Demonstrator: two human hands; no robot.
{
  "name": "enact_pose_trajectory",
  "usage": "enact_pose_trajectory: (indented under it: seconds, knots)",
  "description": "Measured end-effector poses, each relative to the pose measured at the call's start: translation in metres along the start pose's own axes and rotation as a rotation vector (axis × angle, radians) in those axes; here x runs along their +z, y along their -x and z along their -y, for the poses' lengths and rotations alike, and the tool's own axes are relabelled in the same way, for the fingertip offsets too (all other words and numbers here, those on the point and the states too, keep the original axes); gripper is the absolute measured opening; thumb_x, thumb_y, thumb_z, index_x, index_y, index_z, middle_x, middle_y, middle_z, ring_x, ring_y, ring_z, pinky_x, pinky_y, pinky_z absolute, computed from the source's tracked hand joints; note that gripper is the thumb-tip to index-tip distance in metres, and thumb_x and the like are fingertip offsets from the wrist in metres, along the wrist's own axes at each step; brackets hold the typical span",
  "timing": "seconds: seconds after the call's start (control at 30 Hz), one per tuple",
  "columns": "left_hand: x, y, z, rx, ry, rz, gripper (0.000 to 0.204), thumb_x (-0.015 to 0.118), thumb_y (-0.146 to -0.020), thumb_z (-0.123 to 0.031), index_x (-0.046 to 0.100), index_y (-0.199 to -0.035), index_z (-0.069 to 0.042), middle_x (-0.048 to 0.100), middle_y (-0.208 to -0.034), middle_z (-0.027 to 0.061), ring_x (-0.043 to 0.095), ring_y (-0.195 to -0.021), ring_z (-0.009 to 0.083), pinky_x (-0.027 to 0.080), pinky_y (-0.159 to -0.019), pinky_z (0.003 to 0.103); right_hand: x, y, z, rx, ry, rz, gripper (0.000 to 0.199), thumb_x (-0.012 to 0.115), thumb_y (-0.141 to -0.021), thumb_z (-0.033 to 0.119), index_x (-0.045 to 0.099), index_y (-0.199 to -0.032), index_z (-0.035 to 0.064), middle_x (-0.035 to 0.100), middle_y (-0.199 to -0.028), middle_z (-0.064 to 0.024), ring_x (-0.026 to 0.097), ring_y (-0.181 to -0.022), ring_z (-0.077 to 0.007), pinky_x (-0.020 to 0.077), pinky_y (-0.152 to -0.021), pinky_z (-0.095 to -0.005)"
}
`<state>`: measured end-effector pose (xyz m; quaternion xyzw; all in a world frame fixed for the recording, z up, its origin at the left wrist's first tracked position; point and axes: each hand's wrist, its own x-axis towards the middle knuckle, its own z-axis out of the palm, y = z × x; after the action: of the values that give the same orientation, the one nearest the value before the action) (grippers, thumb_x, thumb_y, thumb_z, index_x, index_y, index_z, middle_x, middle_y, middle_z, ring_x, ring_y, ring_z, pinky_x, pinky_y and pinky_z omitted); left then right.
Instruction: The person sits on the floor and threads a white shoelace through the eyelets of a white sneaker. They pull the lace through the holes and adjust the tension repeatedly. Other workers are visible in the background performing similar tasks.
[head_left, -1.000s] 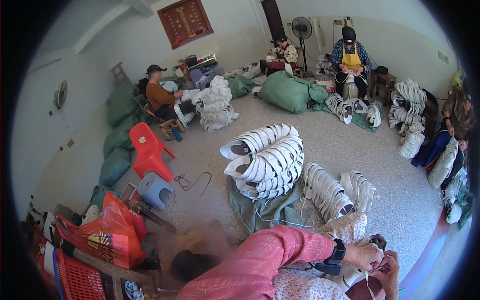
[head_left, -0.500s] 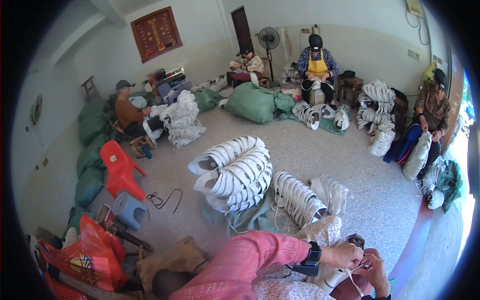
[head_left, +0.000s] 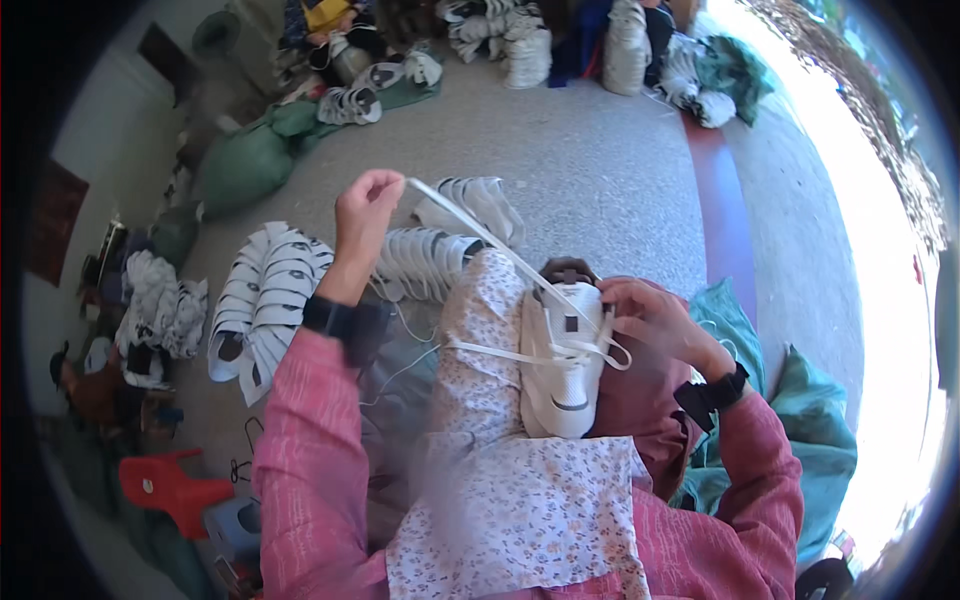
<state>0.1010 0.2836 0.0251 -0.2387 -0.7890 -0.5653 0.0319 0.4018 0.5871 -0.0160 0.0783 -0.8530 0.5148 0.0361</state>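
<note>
A white shoe (head_left: 560,395) lies over my lap with its toe towards me, on a flower-patterned cloth (head_left: 520,500). My left hand (head_left: 367,212) is raised up and left of it, thumb and fingers pinched on the end of a white shoelace (head_left: 470,222). That lace runs taut and slanting down to the shoe's eyelets. At the shoe's right side my right hand (head_left: 655,318) grips its upper beside the lacing, fingertips partly hidden. A loose lace loop hangs below those fingers, and another lace length stretches left across the cloth.
Stacked white shoe uppers (head_left: 268,300) and a second row (head_left: 425,262) stand on the floor ahead to the left. Green sacks (head_left: 815,440) lie at my right. Further left is a red chair (head_left: 178,492). Other people sit along the far side with more shoes.
The view has tipped down and turned right. My left hand has moved from the shoe up and leftward, drawing the lace out taut; my right hand stays at the shoe.
</note>
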Motion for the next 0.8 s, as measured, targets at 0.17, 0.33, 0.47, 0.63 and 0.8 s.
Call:
enact_pose_trajectory:
  seconds: [0.17,0.33,0.47,0.63,0.8]
  knots:
    - [0.04,0.102,-0.012,0.07,-0.067,0.349,0.02,0.069,-0.091,-0.018,0.065,-0.105,-0.005,0.06,-0.094,-0.0005,0.055,-0.086,0.0113,0.045,-0.08,0.027,0.007,0.041,-0.01,0.309,-0.24,-0.212,0.03,0.06,-0.099,0.018,0.059,-0.124,0.0011,0.066,-0.103,-0.0057,0.063,-0.079,-0.0101,0.0522,-0.067,-0.024]
    - [0.062,0.165,-0.036,0.645,-0.445,0.543,0.032,0.071,-0.087,-0.04,0.068,-0.089,-0.008,0.061,-0.093,0.0066,0.056,-0.092,0.0291,0.04,-0.093,0.038,0.013,0.055,0.033,0.602,-0.393,-0.155,0.032,0.058,-0.101,0.024,0.061,-0.117,-0.0029,0.067,-0.094,-0.0057,0.064,-0.065,-0.0103,0.0484,-0.047,-0.0223]
    - [0.075,0.181,-0.039,0.588,-0.369,0.692,0.032,0.067,-0.09,-0.04,0.066,-0.087,-0.008,0.059,-0.084,0.0045,0.057,-0.087,0.027,0.038,-0.094,0.038,0.026,0.057,0.038,0.625,-0.342,-0.025,0.026,0.057,-0.1,0.021,0.064,-0.109,-0.0021,0.069,-0.089,-0.0058,0.063,-0.058,-0.009,0.0458,-0.042,-0.0225]
    - [0.063,0.17,-0.069,-0.4,0.28,1.04,0.03,0.061,-0.099,-0.033,0.066,-0.087,-0.006,0.056,-0.074,-0.0051,0.052,-0.07,0.0086,0.043,-0.073,0.025,0.027,0.061,0.023,0.677,-0.582,-0.056,0.022,0.063,-0.098,0.022,0.068,-0.102,0.0007,0.068,-0.087,-0.0025,0.061,-0.061,-0.0063,0.0442,-0.045,-0.0198]
    - [0.047,0.134,-0.066,-0.179,0.239,0.872,0.023,0.063,-0.099,-0.025,0.07,-0.094,-0.004,0.058,-0.076,-0.0064,0.049,-0.066,0.0039,0.04,-0.059,0.02,0.032,0.063,0.008,0.524,-1.322,-0.234,0.022,0.065,-0.097,0.021,0.066,-0.111,0.0041,0.066,-0.098,0.0005,0.061,-0.08,-0.0077,0.0495,-0.066,-0.0235]
